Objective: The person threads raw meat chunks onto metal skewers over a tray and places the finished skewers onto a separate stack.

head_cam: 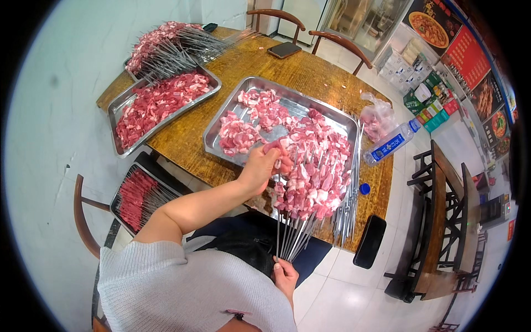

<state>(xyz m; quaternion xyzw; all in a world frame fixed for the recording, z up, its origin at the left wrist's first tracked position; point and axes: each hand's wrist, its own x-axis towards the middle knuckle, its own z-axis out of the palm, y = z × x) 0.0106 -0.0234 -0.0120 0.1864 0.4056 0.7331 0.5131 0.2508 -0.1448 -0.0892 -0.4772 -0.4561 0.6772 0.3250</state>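
My left hand (pixel 263 164) pinches a piece of raw meat (pixel 272 146) at the upper end of a thin metal skewer (pixel 278 236). Lower down, in front of my body, the fingers of my right hand (pixel 285 274) are closed on the skewer's bottom end. Right beside them, several loaded meat skewers (pixel 315 186) lie with their bare ends towards me, resting over the near right part of a large steel tray (pixel 210 139). Loose cut meat (pixel 238 135) sits in the tray's left and far parts.
On the left stand a meat-filled tray (pixel 159 143), heaped skewers (pixel 157 45) and a lower skewer tray (pixel 135 199). Bare skewers (pixel 346 220), a plastic bottle (pixel 390 143), a blue cap (pixel 364 189), a meat bag (pixel 377 118) and a black phone (pixel 370 240) lie rightward. Chairs (pixel 342 43) stand beyond.
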